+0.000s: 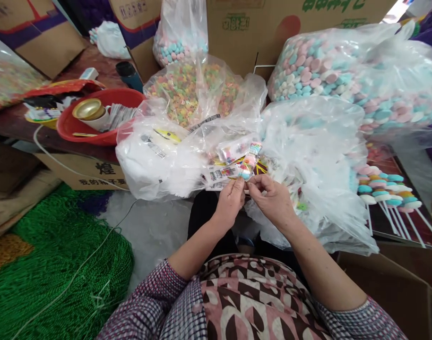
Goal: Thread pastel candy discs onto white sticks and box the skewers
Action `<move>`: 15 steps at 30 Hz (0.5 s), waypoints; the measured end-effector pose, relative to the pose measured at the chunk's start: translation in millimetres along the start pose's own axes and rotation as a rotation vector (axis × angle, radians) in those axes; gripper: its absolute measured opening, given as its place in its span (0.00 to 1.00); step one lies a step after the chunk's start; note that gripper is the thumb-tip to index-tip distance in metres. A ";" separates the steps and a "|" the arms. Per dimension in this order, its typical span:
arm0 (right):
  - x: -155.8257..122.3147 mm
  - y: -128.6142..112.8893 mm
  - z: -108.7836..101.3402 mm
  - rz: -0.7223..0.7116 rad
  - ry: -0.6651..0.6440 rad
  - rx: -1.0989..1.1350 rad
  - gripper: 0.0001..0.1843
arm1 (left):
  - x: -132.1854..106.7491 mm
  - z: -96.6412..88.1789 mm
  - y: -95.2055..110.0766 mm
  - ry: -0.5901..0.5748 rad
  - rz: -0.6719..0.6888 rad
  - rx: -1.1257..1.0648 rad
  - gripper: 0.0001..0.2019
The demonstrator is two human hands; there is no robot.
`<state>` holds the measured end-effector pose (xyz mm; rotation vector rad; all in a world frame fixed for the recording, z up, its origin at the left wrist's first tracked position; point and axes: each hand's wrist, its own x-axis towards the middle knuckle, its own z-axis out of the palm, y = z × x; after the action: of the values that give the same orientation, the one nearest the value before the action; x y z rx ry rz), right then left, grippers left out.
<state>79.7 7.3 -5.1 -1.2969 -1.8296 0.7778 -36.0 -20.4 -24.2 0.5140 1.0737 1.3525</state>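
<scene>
My left hand [231,200] and my right hand [271,198] meet in front of me, both pinched on a small candy stick in a clear printed wrapper [249,163] that stands up from my fingertips. The candy shows pink, blue and white pieces. Just behind it lie more printed wrappers [219,174] on crumpled clear plastic bags [159,160].
Big clear bags of pastel candies [343,75] and multicoloured candies [191,92] sit behind. Finished candy sticks [386,191] lie at the right. A red basin [95,127] with a gold tape roll is at the left, green cord [56,264] on the floor, cardboard boxes around.
</scene>
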 end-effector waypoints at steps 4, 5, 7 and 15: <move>-10.4 6.1 0.6 0.113 -0.070 0.319 0.11 | -5.4 -4.6 6.5 -0.175 -0.097 -0.077 0.23; -12.9 8.1 -1.3 0.141 -0.092 0.400 0.13 | -6.9 -4.4 9.3 -0.222 -0.146 -0.079 0.23; -17.3 11.5 -7.3 0.170 -0.119 0.529 0.15 | -10.1 -2.8 15.9 -0.314 -0.254 -0.066 0.23; -26.2 21.5 -33.3 0.158 -0.341 0.677 0.19 | -18.8 4.3 25.0 -0.583 -0.592 -0.060 0.22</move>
<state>123.9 -9.3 -10.8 -0.8975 -1.4986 1.6159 -43.0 -31.7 4.5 0.4567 0.6236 0.6467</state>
